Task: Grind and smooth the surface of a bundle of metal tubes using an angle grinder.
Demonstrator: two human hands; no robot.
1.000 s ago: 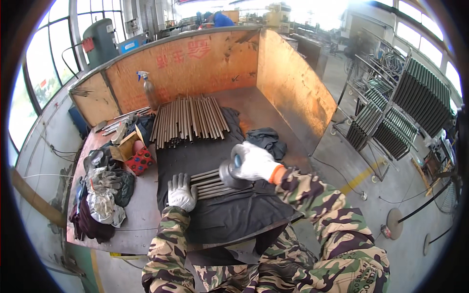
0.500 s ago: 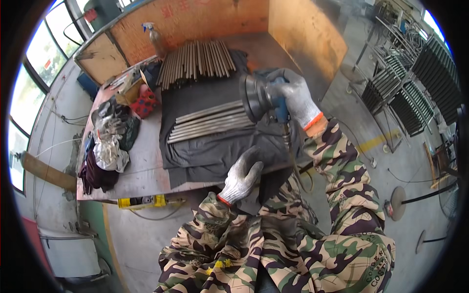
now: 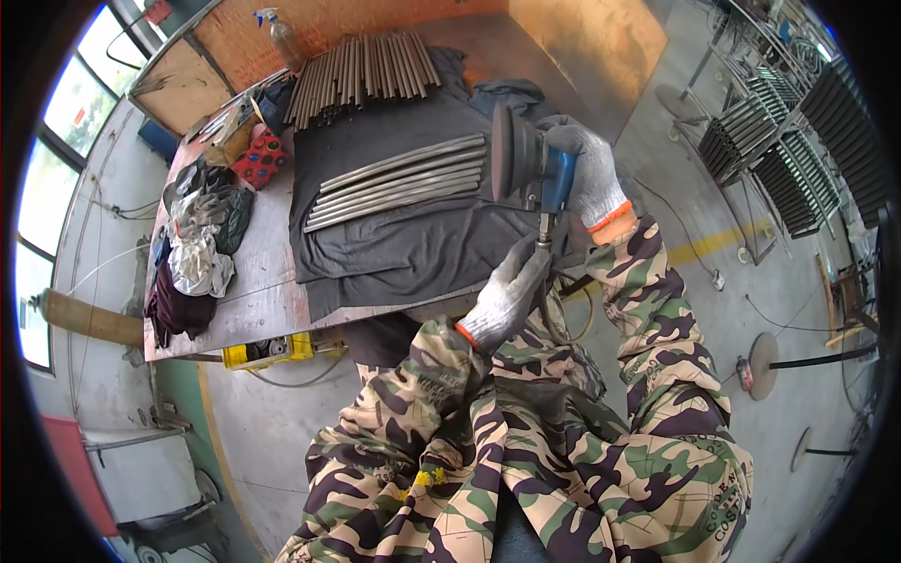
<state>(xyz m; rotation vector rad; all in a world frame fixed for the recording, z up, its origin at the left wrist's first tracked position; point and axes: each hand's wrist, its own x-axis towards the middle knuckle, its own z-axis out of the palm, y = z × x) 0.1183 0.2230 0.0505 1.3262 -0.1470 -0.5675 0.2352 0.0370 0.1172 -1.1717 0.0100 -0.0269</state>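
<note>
Workshop interior seen from above: a metal desk (image 3: 235, 300) with plywood back boards carries a dark cloth (image 3: 413, 244), on which a row of grey metal rods (image 3: 399, 183) lies side by side. Behind them, against the boards, lies a larger stack of rods (image 3: 361, 70), with a clear spray bottle (image 3: 282, 38) at its left end. Left of the cloth sit a red patterned box (image 3: 258, 158) and a heap of rags (image 3: 202, 235). A yellow rectangular item (image 3: 267, 350) hangs beneath the desk's front edge. The gloved right hand (image 3: 587, 174) has its grip closed around a blue-bodied power sander (image 3: 530, 164), its disc held just right of the rods. The gloved left hand (image 3: 507, 296) pinches the sander's hose (image 3: 544, 235) below the tool. Dark metal racks (image 3: 779, 141) stand on the floor at the right.
</note>
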